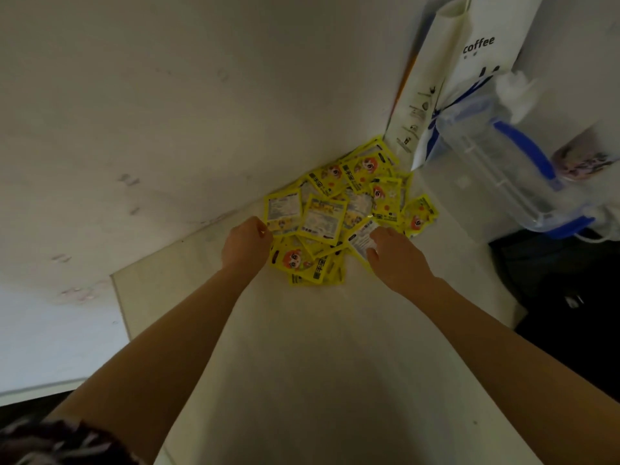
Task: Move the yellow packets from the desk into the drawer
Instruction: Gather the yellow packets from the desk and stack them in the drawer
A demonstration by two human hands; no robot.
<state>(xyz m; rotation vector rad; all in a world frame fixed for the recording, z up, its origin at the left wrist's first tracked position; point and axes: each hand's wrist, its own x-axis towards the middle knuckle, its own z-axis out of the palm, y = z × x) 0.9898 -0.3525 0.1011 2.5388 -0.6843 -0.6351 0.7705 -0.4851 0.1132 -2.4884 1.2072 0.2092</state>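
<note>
Several yellow packets (pixel 339 209) with a cartoon print lie in a loose heap on the white desk (pixel 302 347), pushed against the wall at the far side. My left hand (pixel 246 245) is at the heap's left edge, fingers curled round the edge of a packet there. At the heap's near right side, my right hand (pixel 394 255) has fingers curled over a packet with its pale back showing (pixel 360 238). No drawer is in view.
A white paper bag marked "coffee" (pixel 446 82) stands against the wall behind the heap. A clear plastic jug with blue handle (pixel 503 169) sits right of it. The desk's left edge (pixel 120 297) drops off; dark space lies to the right.
</note>
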